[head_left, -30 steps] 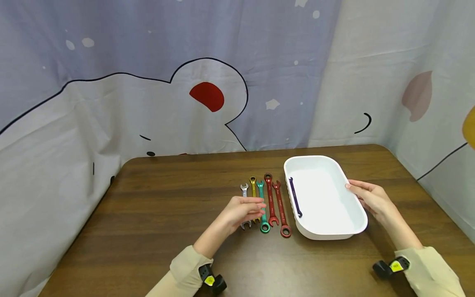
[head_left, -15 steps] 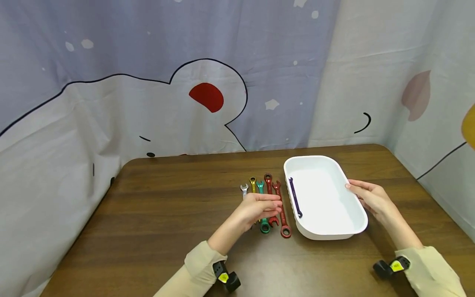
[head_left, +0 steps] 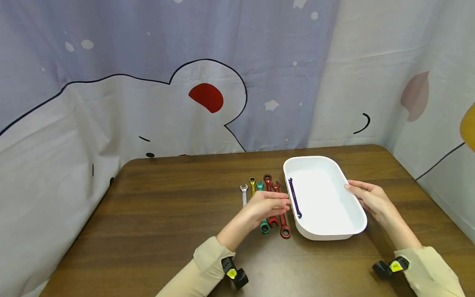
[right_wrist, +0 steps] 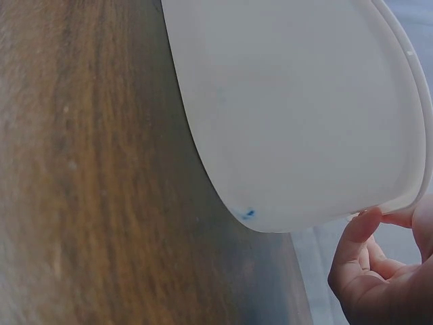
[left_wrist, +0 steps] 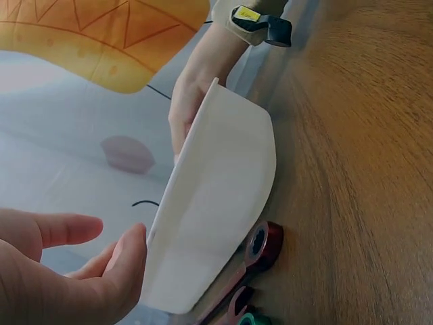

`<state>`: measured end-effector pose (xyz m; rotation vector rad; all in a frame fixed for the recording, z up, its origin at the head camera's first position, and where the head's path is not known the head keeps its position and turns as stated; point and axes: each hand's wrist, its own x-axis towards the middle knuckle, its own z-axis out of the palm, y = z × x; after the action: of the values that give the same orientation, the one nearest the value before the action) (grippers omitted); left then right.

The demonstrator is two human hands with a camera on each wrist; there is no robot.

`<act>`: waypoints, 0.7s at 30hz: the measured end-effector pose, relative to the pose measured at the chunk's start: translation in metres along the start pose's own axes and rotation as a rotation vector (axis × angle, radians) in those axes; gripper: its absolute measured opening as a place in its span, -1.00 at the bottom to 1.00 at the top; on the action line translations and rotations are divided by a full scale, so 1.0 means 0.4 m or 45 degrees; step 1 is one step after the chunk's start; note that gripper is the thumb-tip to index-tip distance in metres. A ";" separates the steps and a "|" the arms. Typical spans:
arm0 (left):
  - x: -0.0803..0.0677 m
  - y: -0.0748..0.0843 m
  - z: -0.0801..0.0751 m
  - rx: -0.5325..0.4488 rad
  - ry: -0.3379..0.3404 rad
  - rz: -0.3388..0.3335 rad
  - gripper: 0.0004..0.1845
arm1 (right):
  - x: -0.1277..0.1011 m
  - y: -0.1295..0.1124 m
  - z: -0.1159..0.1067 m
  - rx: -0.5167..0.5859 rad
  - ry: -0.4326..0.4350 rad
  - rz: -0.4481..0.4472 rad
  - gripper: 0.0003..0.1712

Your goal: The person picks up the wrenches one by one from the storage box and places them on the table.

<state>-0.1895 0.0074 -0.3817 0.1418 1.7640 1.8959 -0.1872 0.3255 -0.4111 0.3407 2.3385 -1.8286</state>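
A white plastic tray (head_left: 330, 202) stands on the table with a purple wrench (head_left: 295, 198) lying along its left inner wall. My right hand (head_left: 372, 199) pinches the tray's right rim, thumb on top. At the left rim is my left hand (head_left: 264, 206), its fingers fairly straight and the thumb apart in the left wrist view; the fingertips look close against the rim. Under and around that hand lie a silver wrench (head_left: 244, 196), a yellow wrench (head_left: 252, 184), a green wrench (head_left: 264, 227) and two red wrenches, one with a ring end (head_left: 285, 232) toward me. The hand partly hides them.
The brown wooden table (head_left: 167, 214) extends left and in front of the tray. A patterned curtain (head_left: 122, 115) hangs behind the table and along its sides. Each sleeve carries a black wrist camera, such as the left one (head_left: 237, 276).
My left hand has moved right, from over the silver, yellow and green wrenches to the tray's left rim. The right hand keeps its hold on the tray, which has not moved.
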 end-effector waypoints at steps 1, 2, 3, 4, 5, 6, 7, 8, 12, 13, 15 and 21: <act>0.002 0.000 0.002 -0.001 -0.007 -0.001 -0.66 | 0.000 0.000 0.000 -0.009 0.001 0.001 -0.30; 0.005 -0.001 0.003 -0.007 -0.014 -0.002 -0.66 | 0.001 0.000 0.000 -0.016 0.002 0.002 -0.27; 0.007 -0.001 0.005 -0.011 -0.021 -0.004 -0.66 | 0.001 -0.001 0.001 -0.023 0.002 0.001 -0.24; 0.009 -0.001 0.007 -0.022 -0.026 -0.006 -0.65 | 0.001 -0.001 0.001 -0.026 0.002 0.002 -0.22; 0.011 -0.001 0.009 -0.030 -0.032 -0.004 -0.65 | 0.001 -0.001 0.001 -0.026 0.002 0.001 -0.22; 0.013 -0.001 0.011 -0.038 -0.038 0.002 -0.65 | 0.001 -0.001 0.001 -0.026 0.002 0.001 -0.22; 0.015 -0.001 0.013 -0.044 -0.045 0.006 -0.65 | 0.000 -0.001 0.001 -0.026 0.002 -0.001 -0.22; 0.018 -0.001 0.016 -0.051 -0.045 0.005 -0.65 | 0.000 -0.001 0.000 -0.028 0.000 -0.004 -0.23; 0.028 0.001 0.026 -0.059 -0.041 0.005 -0.66 | -0.004 -0.002 -0.001 -0.026 -0.012 -0.020 -0.27; 0.031 0.003 0.028 -0.065 -0.039 -0.005 -0.67 | -0.004 -0.002 -0.002 -0.024 -0.015 -0.022 -0.28; 0.035 0.005 0.032 -0.060 -0.031 -0.010 -0.68 | -0.004 -0.002 -0.002 -0.021 -0.019 -0.022 -0.30; 0.047 0.011 0.045 -0.048 -0.018 -0.018 -0.65 | -0.002 -0.001 -0.002 -0.027 -0.021 -0.018 -0.23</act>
<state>-0.1989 0.0320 -0.3804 0.1283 1.7150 1.9123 -0.1865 0.3261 -0.4104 0.3067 2.3534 -1.8045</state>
